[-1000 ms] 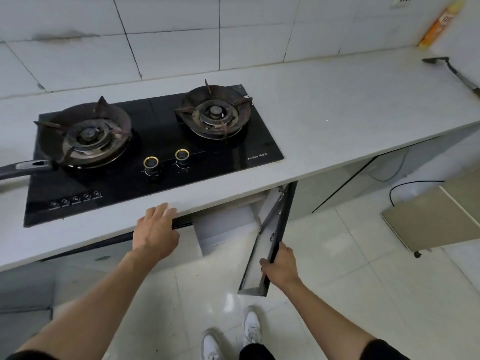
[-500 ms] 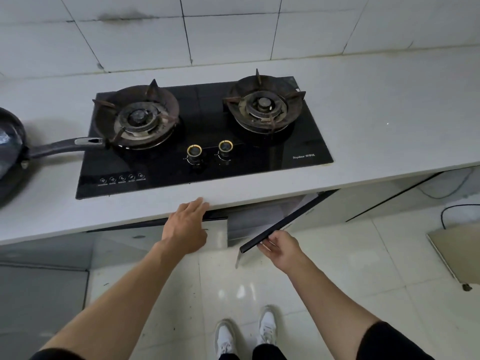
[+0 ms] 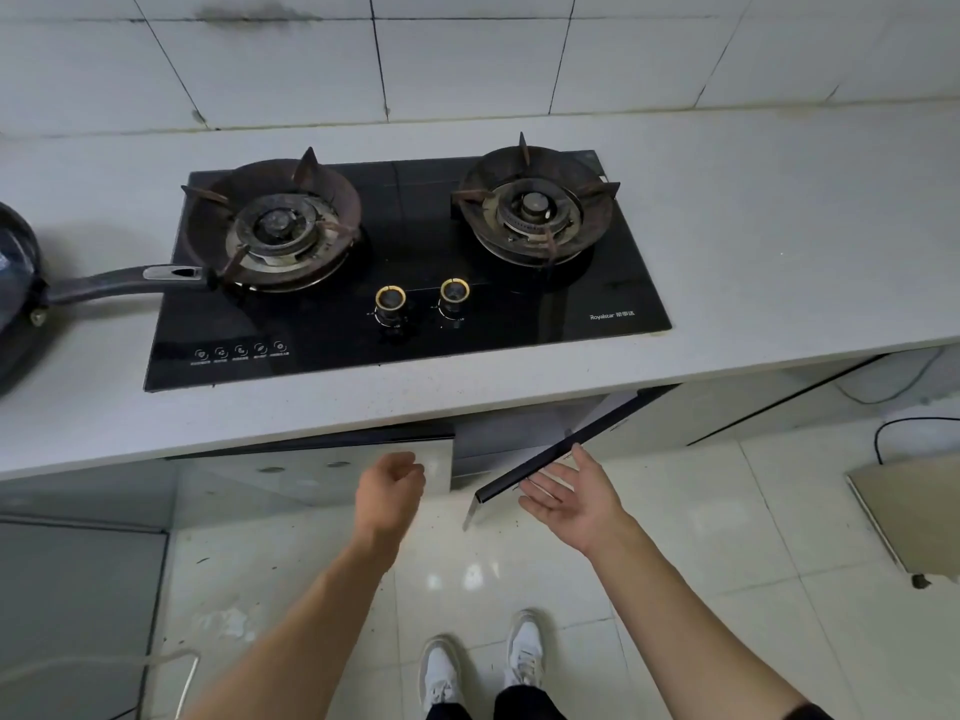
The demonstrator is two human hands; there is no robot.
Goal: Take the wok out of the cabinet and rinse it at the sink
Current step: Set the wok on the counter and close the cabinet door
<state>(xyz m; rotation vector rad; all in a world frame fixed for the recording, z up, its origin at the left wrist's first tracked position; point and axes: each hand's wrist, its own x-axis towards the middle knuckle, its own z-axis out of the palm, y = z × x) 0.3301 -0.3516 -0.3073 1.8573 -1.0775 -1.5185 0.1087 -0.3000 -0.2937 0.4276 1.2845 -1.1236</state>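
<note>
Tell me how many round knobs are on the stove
2. The left knob and the right knob sit side by side at the front middle of the black stove, between its burners. None seems hidden.

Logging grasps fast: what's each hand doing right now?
Left hand: loosely curled, holding nothing.
Right hand: open, palm up, beside the cabinet door edge, not gripping it.

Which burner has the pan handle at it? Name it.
The left burner: the pan handle reaches its edge. The right burner has nothing near it.
</note>
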